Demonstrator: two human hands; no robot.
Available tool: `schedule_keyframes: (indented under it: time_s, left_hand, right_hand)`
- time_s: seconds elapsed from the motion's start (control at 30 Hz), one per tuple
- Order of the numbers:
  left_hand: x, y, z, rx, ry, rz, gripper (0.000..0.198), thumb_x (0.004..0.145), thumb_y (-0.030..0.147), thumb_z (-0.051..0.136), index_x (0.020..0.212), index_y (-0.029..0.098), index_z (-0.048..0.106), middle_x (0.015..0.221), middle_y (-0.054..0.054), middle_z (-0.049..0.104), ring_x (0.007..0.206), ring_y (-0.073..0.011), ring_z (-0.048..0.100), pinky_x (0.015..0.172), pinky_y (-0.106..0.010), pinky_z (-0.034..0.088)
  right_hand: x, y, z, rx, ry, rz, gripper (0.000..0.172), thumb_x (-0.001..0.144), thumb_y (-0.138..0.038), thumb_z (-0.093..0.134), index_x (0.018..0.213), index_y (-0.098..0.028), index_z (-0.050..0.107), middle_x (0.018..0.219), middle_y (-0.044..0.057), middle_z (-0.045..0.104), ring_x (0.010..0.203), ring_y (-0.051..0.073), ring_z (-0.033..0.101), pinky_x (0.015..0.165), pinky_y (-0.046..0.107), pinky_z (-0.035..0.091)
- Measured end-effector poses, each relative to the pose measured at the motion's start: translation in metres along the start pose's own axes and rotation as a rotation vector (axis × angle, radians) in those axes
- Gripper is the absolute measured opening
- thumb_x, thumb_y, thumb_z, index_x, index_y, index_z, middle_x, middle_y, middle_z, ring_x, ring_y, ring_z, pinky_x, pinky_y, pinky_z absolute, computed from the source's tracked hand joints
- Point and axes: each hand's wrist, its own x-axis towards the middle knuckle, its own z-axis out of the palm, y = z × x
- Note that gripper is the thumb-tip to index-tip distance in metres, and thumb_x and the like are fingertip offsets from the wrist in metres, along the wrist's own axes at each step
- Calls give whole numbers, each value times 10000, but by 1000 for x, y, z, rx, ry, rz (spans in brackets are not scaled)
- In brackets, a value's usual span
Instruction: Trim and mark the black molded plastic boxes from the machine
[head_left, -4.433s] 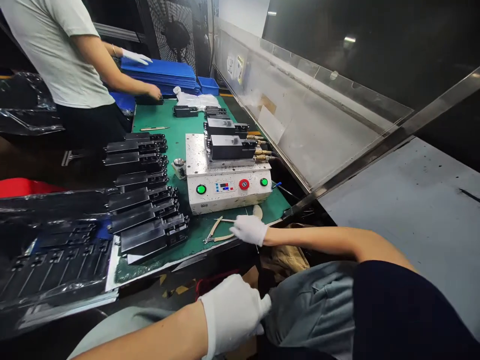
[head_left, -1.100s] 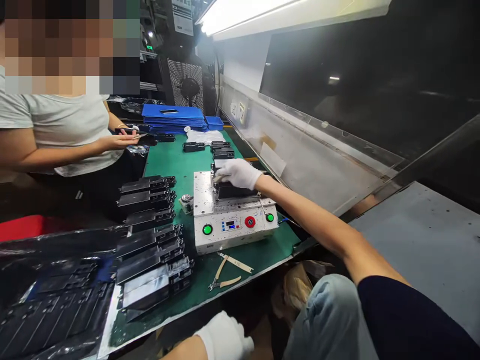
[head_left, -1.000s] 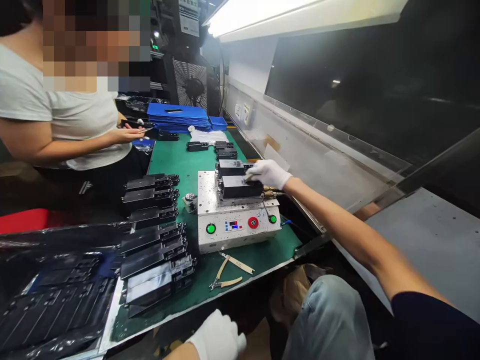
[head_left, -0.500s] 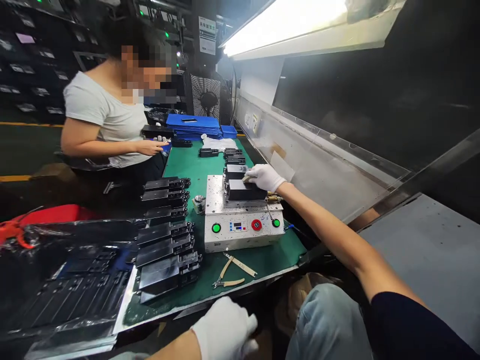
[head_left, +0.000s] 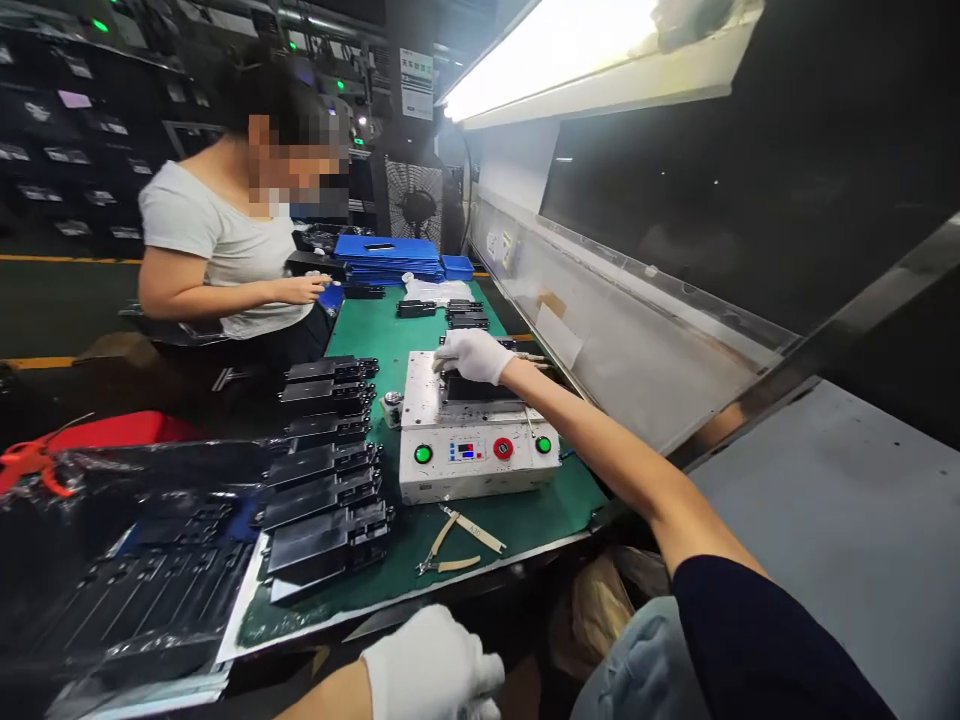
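Black rectangular block (head_left: 476,390) lying flat on the white press machine (head_left: 480,465), just under the fingers of the white-gloved right hand (head_left: 474,357), those pinching together, any clamped item unclear; white-gloved left hand (head_left: 431,665) hovering beyond the green tabletop (head_left: 510,540) edge, fingers too blurred to tell.

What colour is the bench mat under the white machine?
Green mat, clearest in the head view, in front of the machine.

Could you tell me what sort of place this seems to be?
It looks like a factory assembly bench, probably for electronics: a white control-panel machine sits on a green work mat, rows of black parts lie beside it, and the right hand wears a white glove.
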Motion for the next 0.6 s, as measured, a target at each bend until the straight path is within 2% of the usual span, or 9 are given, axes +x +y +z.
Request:
schedule_keyframes:
  time_s: [0.1, 0.17, 0.23, 0.33, 0.43, 0.5, 0.6]
  left_hand:
    - [5, 2, 12, 58, -62, 154, 108, 946, 295, 603, 992, 218, 662, 802, -38, 762, 638, -275, 741, 472, -314, 438]
    - [2, 2, 17, 72, -69, 220, 158, 927, 233, 602, 1079, 217, 640, 811, -34, 765, 615, -273, 737, 452, -316, 424]
    - [1, 3, 16, 79, -41, 202, 250, 927, 228, 587, 1176, 216, 602, 820, -47, 767, 614, -289, 737, 453, -324, 435]
    - [7, 7, 12, 97, -12, 147, 301, 937, 233, 568, 1238, 218, 568, 818, -63, 766, 614, -307, 737, 441, -325, 427]
    - [16, 11, 7, 114, -65, 252, 311, 953, 256, 570, 1262, 222, 555, 799, -46, 765, 599, -292, 735, 409, -317, 370]
    - [16, 12, 3, 99, -69, 322, 295, 959, 288, 576, 1247, 228, 562, 804, -36, 766, 606, -280, 738, 407, -320, 342]
    - [7, 13, -6, 82, -21, 267, 288, 941, 295, 586, 1224, 242, 579, 841, -35, 769, 640, -290, 743, 427, -338, 335]
  right_hand:
    - [-25, 22, -5, 3, -15, -5, 198, 933, -276, 654, 1059, -272, 806, 1006, 32, 757, 903, 169, 627, 791, 250, 426]
    - [-52, 41, -12, -17, -4, 39, 179, 908, -233, 669, 1013, -217, 813, 921, 55, 749, 848, 179, 626, 765, 265, 428]
    - [-61, 47, -16, -29, 8, 57, 167, 895, -213, 677, 988, -183, 813, 867, 65, 737, 808, 182, 619, 743, 273, 423]
    - [-33, 26, -8, -12, 10, -11, 173, 924, -247, 665, 1013, -205, 807, 964, 52, 748, 875, 171, 618, 786, 260, 419]
    - [-9, 13, 2, 1, 6, -52, 199, 935, -289, 667, 1060, -211, 800, 1011, 53, 749, 898, 163, 610, 787, 248, 412]
    - [-24, 25, 0, -9, 2, -29, 197, 931, -285, 668, 1060, -215, 799, 985, 49, 748, 877, 164, 610, 773, 252, 411]
    - [-66, 55, -11, -39, 0, 44, 173, 892, -236, 684, 1006, -186, 805, 891, 57, 739, 810, 173, 616, 735, 264, 409]
